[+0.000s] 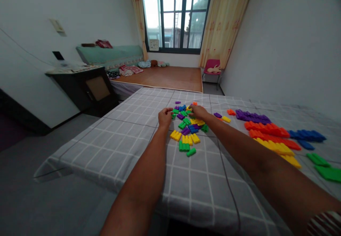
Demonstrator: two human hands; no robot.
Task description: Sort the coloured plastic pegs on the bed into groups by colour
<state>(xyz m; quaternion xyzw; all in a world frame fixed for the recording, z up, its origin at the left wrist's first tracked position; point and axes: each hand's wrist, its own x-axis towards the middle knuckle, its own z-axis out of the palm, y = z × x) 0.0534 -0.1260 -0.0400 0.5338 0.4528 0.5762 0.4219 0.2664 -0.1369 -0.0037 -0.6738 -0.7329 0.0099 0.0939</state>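
A loose pile of small plastic pieces in green, yellow, blue, purple and orange lies on the checked cloth. My left hand (165,116) is at the pile's left edge, its fingers bent close to a green piece (174,116); whether it grips anything is too small to tell. Over the upper right of the pile reaches my right hand (198,112), fingers pointing down among the pieces and partly hidden. Nearest to me are yellow pieces (187,139), a green block (184,146) and a single green piece (191,152).
Rows of purple (252,116), orange (266,128), yellow (275,146), blue (307,135) and green pieces (328,173) lie at the right of the table (128,140). Beyond stand a bed (170,78), a dark cabinet (93,88) and a pink chair (212,65).
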